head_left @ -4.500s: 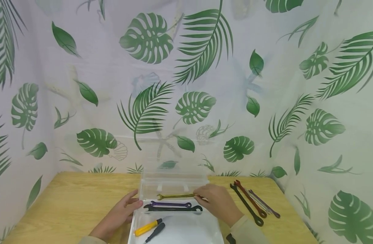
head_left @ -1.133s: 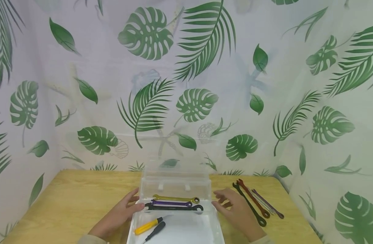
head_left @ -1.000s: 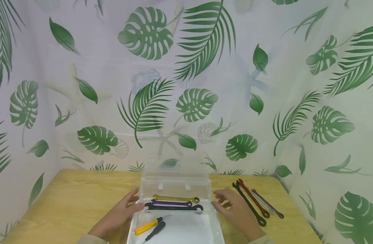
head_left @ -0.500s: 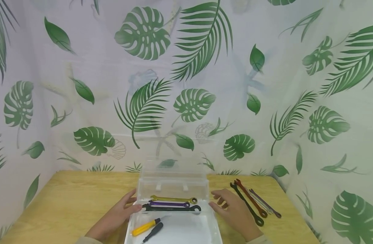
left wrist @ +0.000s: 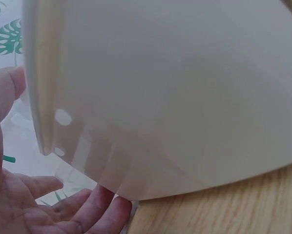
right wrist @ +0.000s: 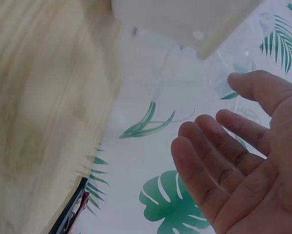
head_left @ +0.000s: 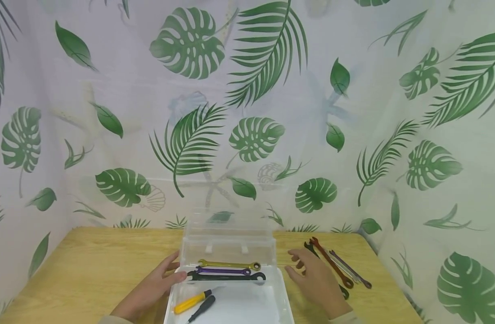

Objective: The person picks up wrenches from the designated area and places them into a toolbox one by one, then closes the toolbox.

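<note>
A white plastic box (head_left: pixel 288 310) with its clear lid (head_left: pixel 229 227) raised stands at the table's front. Across its back part lie a gold wrench (head_left: pixel 229 264), a purple wrench (head_left: pixel 223 271) and a black wrench (head_left: pixel 227 277). In front of them are a yellow-handled tool (head_left: pixel 191 303) and a dark-handled screwdriver (head_left: pixel 203 308). My left hand (head_left: pixel 156 279) holds the box's left side, thumb over the rim and fingers against the outer wall (left wrist: pixel 175 107). My right hand (head_left: pixel 314 279) hovers just right of the box, fingers loosely bent and holding nothing.
Right of my right hand, a red wrench (head_left: pixel 332 263), a thin purple wrench (head_left: pixel 354 272) and a dark green wrench (head_left: pixel 344 292), partly covered by the hand, lie on the wooden table (head_left: pixel 110 256). A leaf-printed cloth (head_left: pixel 247 90) hangs behind the table.
Earlier my right hand held the gold wrench over the box; the wrench now lies in the box, released. Lately the right hand has drifted slightly away to the right. The left hand stays at the box.
</note>
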Tool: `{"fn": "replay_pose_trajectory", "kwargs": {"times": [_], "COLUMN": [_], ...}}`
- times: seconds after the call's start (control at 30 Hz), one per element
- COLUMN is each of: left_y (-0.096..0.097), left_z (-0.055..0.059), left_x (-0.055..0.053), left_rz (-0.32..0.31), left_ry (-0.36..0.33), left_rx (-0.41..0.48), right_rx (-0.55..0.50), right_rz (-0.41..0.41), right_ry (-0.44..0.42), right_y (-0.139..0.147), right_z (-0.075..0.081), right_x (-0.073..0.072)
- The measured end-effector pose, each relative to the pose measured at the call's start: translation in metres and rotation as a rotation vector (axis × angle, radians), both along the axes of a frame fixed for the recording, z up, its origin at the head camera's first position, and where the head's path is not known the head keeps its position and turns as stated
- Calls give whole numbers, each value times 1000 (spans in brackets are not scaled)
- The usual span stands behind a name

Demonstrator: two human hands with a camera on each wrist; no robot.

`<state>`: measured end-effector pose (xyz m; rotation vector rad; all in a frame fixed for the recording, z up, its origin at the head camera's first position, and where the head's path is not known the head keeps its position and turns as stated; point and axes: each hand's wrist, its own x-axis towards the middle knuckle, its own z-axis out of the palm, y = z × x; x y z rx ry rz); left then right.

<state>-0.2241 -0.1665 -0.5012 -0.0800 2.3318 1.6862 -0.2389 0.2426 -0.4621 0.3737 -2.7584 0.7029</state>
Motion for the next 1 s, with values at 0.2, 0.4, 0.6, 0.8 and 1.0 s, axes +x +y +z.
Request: {"fn": "replay_pose_trajectory", "kwargs": {"times": [0.2, 0.4, 0.6, 0.8, 1.0], "left_y": [-1, 0, 2, 2, -2], "left_z": [-1, -2, 2, 2, 3], "left_x": [0, 0, -1, 1, 3], "left_rz": [-1, -17, -30, -38, -33], "left_ry": [0, 3, 13, 11, -3], "left_rx": [2, 19, 14, 15, -2], "right_rx": [34, 12, 17, 141, 245], "right_rz": [5, -13, -56, -117, -160], "right_ry": [-23, -74, -112, -164, -359], "right_y": [7, 12, 24, 54, 89], "right_z": [3, 1, 0, 3, 4], "right_x": [-3, -4, -3, -6, -8]}}
